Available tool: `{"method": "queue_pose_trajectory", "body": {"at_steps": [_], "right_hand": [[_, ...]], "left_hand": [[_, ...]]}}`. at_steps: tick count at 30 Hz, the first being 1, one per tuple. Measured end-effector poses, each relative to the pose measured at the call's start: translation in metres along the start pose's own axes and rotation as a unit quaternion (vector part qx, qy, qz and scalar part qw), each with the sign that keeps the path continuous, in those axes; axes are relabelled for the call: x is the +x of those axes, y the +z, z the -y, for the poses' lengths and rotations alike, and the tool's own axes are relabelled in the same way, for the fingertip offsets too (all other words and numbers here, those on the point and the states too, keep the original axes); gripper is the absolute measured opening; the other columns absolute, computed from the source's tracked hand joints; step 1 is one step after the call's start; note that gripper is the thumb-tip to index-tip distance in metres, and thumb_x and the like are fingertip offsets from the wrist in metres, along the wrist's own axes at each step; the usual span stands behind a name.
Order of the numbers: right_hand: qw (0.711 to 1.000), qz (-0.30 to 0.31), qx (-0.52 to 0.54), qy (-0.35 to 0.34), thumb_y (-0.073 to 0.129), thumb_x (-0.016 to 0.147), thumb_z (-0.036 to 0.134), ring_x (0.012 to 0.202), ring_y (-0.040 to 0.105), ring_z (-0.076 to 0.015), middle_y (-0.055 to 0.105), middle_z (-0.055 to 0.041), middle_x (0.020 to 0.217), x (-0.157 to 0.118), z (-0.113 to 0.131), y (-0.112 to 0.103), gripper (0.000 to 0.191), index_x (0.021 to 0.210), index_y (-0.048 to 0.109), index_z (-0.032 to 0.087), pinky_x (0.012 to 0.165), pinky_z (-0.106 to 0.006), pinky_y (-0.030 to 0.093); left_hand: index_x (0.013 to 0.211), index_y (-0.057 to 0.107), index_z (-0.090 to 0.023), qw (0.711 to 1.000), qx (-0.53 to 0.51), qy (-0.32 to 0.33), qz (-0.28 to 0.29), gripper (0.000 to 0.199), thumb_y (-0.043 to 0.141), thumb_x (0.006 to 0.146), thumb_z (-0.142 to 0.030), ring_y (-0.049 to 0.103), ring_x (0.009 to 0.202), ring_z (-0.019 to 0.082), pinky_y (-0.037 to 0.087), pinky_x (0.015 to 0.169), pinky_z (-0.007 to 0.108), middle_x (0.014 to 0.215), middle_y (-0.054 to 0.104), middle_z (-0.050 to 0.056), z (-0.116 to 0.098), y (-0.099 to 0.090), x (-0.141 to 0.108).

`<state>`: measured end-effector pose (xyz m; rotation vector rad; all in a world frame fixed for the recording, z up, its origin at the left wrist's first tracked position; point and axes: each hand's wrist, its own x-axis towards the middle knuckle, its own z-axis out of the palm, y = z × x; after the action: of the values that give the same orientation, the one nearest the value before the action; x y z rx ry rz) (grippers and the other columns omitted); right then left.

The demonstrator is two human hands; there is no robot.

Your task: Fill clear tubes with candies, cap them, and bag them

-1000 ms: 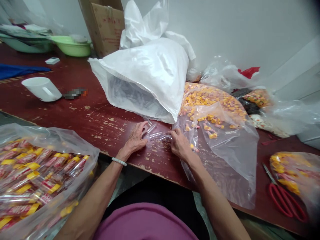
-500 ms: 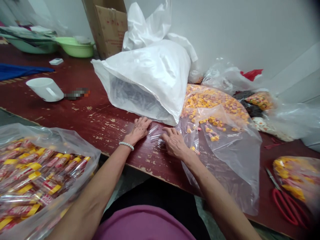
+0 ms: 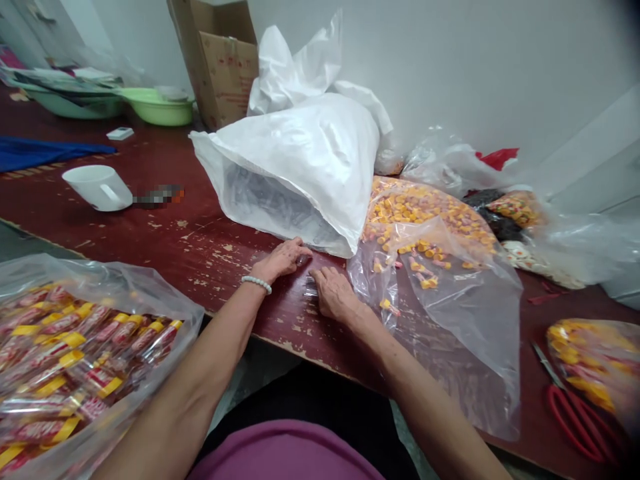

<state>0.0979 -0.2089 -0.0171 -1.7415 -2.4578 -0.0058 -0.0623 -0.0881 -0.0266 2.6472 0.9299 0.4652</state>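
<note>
Both my hands rest low over the worn red tabletop, just in front of a white woven sack that lies on its side. Many clear plastic tubes fill its gaping mouth. My left hand, with a pale bead bracelet at the wrist, has its fingers bent down on a clear piece, seemingly a tube, near the sack's lip. Close by on the right, my right hand curls over clear plastic tubes, whose ends show past its fingers. The palms' undersides are hidden.
A clear bag of yellow-capped pieces spreads to the right, with red-handled scissors beyond. At the lower left, another bag holds filled tubes with yellow caps. A white mug, green basin and cardboard box stand farther back.
My right hand has shifted slightly left and now covers most of the tubes that lay between my hands. My left hand has moved a little right, its fingers lower on the table.
</note>
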Motion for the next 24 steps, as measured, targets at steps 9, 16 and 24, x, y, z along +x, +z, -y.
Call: {"method": "queue_pose_trajectory", "body": {"at_steps": [9,16,24], "right_hand": [[0.924,-0.175,0.301,0.161,0.05,0.071,0.013,0.108,0.056,-0.0207,0.06,-0.0104,0.117,-0.014,-0.012,0.024,0.05,0.121,0.048,0.017,0.094,-0.038,0.045],[0.861,-0.255,0.398,0.186,0.053,0.079,0.026,0.112,0.054,-0.0192,0.057,-0.0091,0.122,-0.012,0.002,0.035,0.047,0.124,0.043,0.019,0.098,-0.036,0.042],[0.887,-0.245,0.344,0.185,0.057,0.075,0.03,0.116,0.048,-0.0239,0.049,-0.0134,0.129,-0.016,0.008,0.032,0.063,0.133,0.034,0.017,0.099,-0.042,0.039]], "left_hand": [[0.097,0.063,-0.022,0.996,0.02,-0.069,-0.051,0.022,0.053,0.078,-0.023,0.047,0.1,0.025,0.042,0.09,0.045,0.105,0.048,0.009,-0.007,0.001,-0.009],[0.109,0.053,-0.021,0.937,-0.341,-0.07,-0.038,0.029,0.047,0.086,-0.038,0.057,0.1,0.02,0.044,0.093,0.038,0.105,0.062,0.005,-0.054,0.02,-0.032],[0.132,0.039,-0.023,0.851,-0.525,-0.023,-0.008,0.056,0.057,0.079,-0.025,0.044,0.126,0.023,0.033,0.108,0.04,0.133,0.05,0.008,-0.082,0.021,-0.043]]}}
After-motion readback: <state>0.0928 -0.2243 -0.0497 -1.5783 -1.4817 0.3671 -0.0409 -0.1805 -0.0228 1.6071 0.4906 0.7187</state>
